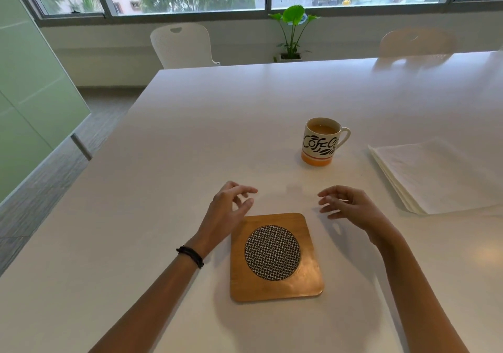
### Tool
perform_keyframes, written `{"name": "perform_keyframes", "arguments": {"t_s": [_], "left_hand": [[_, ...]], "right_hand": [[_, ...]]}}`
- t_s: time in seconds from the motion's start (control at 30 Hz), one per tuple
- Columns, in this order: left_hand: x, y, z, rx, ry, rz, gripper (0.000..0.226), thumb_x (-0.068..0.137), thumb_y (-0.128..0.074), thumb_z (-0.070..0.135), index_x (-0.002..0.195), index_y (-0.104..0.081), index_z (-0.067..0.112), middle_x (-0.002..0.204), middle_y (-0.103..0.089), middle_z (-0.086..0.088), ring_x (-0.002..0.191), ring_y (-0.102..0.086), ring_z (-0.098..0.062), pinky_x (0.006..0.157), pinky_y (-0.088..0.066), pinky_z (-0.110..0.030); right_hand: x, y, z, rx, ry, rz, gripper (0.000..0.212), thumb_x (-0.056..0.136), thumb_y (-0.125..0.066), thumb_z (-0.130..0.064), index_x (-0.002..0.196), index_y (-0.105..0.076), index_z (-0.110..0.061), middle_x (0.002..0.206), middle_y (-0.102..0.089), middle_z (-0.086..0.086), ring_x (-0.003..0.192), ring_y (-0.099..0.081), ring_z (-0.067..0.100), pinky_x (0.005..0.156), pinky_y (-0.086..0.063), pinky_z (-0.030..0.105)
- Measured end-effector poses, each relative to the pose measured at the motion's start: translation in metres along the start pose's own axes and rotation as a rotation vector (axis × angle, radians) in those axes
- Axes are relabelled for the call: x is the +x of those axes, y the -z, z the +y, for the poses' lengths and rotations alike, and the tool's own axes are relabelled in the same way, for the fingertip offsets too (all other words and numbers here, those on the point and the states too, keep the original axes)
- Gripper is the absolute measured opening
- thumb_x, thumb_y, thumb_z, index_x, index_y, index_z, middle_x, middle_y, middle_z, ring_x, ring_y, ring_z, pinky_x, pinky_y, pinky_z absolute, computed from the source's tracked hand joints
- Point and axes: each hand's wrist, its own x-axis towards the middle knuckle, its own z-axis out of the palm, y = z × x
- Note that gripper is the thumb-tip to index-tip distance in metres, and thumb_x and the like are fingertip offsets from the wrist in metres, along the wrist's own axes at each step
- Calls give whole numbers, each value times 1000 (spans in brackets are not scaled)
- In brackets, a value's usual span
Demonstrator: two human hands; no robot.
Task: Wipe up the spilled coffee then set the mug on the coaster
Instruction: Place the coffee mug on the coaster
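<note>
A white mug with black "Coffee" lettering and an orange base stands upright on the white table, holding light brown coffee, its handle to the right. A square wooden coaster with a round black-and-white woven inset lies nearer to me. My left hand hovers over the coaster's far left corner with loosely curled fingers, holding nothing. My right hand hovers right of the coaster's far edge, relaxed and empty. A faint wet patch shows on the table between the hands and the mug.
A stack of white paper napkins lies at the right of the table. Two white chairs stand at the far side, and a potted plant sits under the window. The table's left edge drops to grey floor.
</note>
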Motion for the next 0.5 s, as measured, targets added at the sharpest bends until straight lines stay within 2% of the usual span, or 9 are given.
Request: {"name": "perform_keyframes", "arguments": {"t_s": [0.1,0.23,0.37,0.5], "left_hand": [[30,-11,14,-38,-33,-57,25,88,-59,19,113,-60,23,99,-53,6,80,-55,0,65,-50,-12],[68,-34,27,-107,-43,-94,35,88,-60,17,122,-55,13,113,-56,-6,86,-56,-3,73,-50,-11],[94,-67,30,-175,71,-157,51,86,-63,20,133,-45,9,133,-48,-12,111,-52,-13,89,-45,-21],[122,-90,31,-249,140,-168,72,82,-67,19,142,-28,9,146,-34,-12,131,-39,-22,102,-39,-31]], "right_hand": [[4,15,2,-13,27,141,21,92,-49,-8,87,-62,-24,90,-66,4,82,-67,14,62,-54,18],[22,40,-1,-10,54,250,18,92,-49,-6,102,-61,-15,96,-64,6,84,-65,17,60,-55,13],[47,62,6,38,-8,330,23,93,-48,-7,115,-56,-8,105,-61,13,86,-65,21,60,-56,19],[70,73,14,164,-83,338,28,94,-45,-5,122,-50,-6,110,-59,18,90,-64,25,66,-56,27]]}}
